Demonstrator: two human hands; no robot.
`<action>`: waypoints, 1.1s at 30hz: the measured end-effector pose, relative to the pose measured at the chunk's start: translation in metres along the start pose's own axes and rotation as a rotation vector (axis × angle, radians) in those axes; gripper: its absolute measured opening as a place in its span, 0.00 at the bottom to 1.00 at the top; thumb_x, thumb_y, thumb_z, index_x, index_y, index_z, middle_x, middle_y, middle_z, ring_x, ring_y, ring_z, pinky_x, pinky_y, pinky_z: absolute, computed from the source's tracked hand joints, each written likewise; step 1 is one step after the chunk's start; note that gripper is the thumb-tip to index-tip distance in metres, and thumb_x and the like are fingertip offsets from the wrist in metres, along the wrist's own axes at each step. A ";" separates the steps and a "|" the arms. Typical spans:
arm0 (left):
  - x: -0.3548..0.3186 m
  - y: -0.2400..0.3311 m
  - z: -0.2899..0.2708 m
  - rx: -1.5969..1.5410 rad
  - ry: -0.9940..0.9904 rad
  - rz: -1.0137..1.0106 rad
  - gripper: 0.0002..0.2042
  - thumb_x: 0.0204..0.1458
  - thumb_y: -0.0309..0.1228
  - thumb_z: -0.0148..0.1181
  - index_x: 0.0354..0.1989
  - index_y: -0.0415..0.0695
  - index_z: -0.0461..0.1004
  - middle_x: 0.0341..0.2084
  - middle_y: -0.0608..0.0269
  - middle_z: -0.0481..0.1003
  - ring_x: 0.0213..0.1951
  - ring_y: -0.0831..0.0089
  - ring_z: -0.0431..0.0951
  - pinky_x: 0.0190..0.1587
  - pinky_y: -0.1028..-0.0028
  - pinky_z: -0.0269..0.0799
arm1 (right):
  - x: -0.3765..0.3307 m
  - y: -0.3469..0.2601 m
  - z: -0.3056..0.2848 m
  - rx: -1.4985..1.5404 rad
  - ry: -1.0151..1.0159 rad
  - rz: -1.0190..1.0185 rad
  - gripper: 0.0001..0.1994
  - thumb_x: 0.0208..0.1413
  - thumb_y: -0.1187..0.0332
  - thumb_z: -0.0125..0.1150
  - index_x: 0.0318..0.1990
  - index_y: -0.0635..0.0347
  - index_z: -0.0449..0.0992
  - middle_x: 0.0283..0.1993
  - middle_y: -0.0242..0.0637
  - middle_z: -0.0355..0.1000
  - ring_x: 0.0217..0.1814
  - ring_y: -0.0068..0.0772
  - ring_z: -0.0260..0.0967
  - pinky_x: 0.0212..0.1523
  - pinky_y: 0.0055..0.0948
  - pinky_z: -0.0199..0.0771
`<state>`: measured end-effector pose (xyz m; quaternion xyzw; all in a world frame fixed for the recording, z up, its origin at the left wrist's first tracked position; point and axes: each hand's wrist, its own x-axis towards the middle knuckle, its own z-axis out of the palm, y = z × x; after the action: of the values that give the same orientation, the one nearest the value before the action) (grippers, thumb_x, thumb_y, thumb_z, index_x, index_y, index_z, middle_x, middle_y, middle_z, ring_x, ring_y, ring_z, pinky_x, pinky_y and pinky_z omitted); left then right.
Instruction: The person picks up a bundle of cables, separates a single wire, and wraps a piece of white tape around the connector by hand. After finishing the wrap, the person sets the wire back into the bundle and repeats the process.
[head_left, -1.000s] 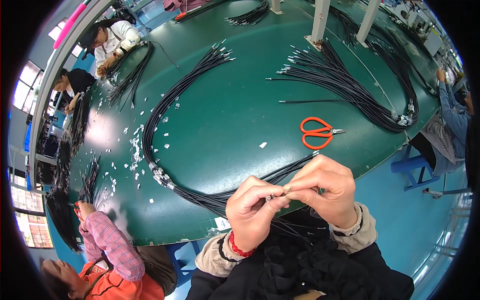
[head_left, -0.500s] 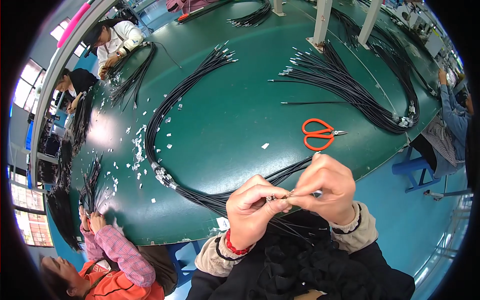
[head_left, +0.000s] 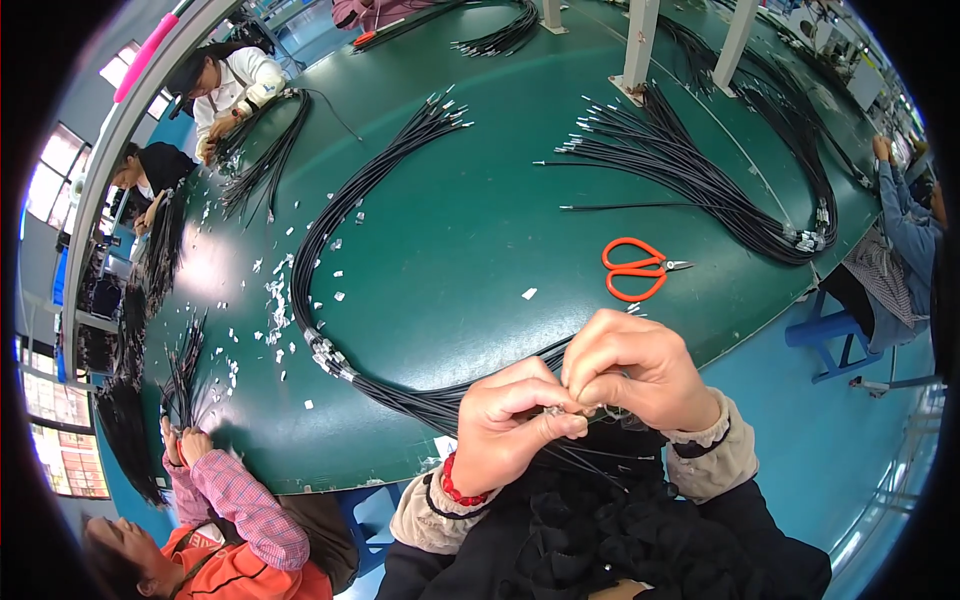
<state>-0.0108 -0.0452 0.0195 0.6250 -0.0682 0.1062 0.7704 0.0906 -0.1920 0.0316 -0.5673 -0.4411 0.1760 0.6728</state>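
At the near edge of the table, my left hand (head_left: pixel 508 422) pinches something small and silvery between thumb and forefinger. Close beside it is my right hand (head_left: pixel 640 372), its thumb and fingertips pressed together at the same spot. What sits between the right fingertips is too small to make out. Behind and below the hands passes a long bundle of black cables (head_left: pixel 305 250), curving left over the table, with pale tags partway and silvery tips at its far end. Red-handled scissors (head_left: pixel 636 270) lie just beyond my right hand.
The green table (head_left: pixel 450 240) carries another black cable bundle (head_left: pixel 720 205) at the right and scattered white scraps (head_left: pixel 275 310) at the left. White posts (head_left: pixel 640 45) stand at the back. Co-workers sit around the table, one at near left in a checked sleeve (head_left: pixel 255 500). A blue stool (head_left: pixel 835 335) stands at the right.
My right hand has shifted slightly left and closed in on the left fingertips. The left hand has moved slightly right and down. Cables and scissors lie as before.
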 end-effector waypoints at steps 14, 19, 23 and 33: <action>0.000 0.000 -0.001 -0.065 0.052 -0.078 0.07 0.45 0.14 0.58 0.33 0.34 0.75 0.27 0.59 0.71 0.31 0.76 0.75 0.31 0.81 0.70 | -0.008 0.003 0.000 -0.172 0.034 -0.037 0.12 0.34 0.69 0.73 0.25 0.61 0.74 0.23 0.24 0.56 0.24 0.18 0.51 0.23 0.20 0.49; 0.003 -0.001 0.001 0.035 0.215 -0.101 0.07 0.45 0.14 0.58 0.33 0.34 0.74 0.28 0.59 0.71 0.33 0.74 0.74 0.35 0.79 0.70 | -0.017 0.005 0.000 -0.242 0.179 0.032 0.11 0.33 0.72 0.72 0.26 0.62 0.75 0.23 0.25 0.56 0.23 0.18 0.51 0.23 0.20 0.49; 0.000 -0.004 -0.001 -0.055 0.305 -0.147 0.05 0.45 0.16 0.57 0.31 0.34 0.71 0.29 0.58 0.71 0.32 0.71 0.74 0.37 0.75 0.71 | -0.021 0.004 0.002 -0.211 0.226 0.080 0.10 0.35 0.74 0.71 0.27 0.61 0.76 0.22 0.26 0.56 0.23 0.19 0.51 0.23 0.20 0.49; -0.006 0.001 0.001 -0.129 0.325 -0.160 0.09 0.42 0.15 0.60 0.29 0.36 0.67 0.25 0.59 0.70 0.30 0.69 0.74 0.35 0.73 0.72 | -0.020 -0.003 -0.008 -0.152 -0.056 -0.126 0.13 0.34 0.69 0.73 0.29 0.62 0.77 0.20 0.25 0.55 0.21 0.17 0.51 0.22 0.20 0.48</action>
<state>-0.0171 -0.0469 0.0193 0.5525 0.1005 0.1396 0.8156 0.0854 -0.2122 0.0268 -0.5825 -0.5066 0.1149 0.6251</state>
